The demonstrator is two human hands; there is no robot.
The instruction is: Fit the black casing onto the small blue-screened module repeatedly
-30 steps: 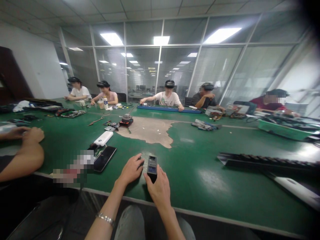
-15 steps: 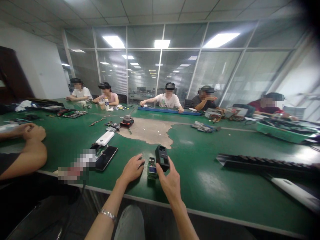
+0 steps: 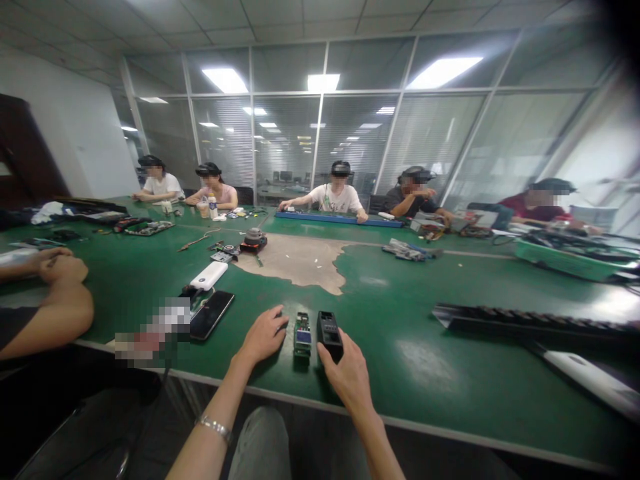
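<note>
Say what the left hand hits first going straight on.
Probably the circuit board, just right of the left hand; depth is unclear, so it might skim past the board's far end.

Readable text: none to make out.
White T-shirt across the table: carries a green and dark print on the chest, too small and soft to tell as letters or picture.
Bottle beside the cup: shows white and blue-violet patches, too small to make out as wording.
White power bank: bears a dark round mark near the end closer to the camera, not legible as a brand or number.
Circuit board: includes a blue screen, too small to tell whether lit with digits.
Pixelated patch at the near table edge: blurs over whatever lies beneath; impossible to read.
</note>
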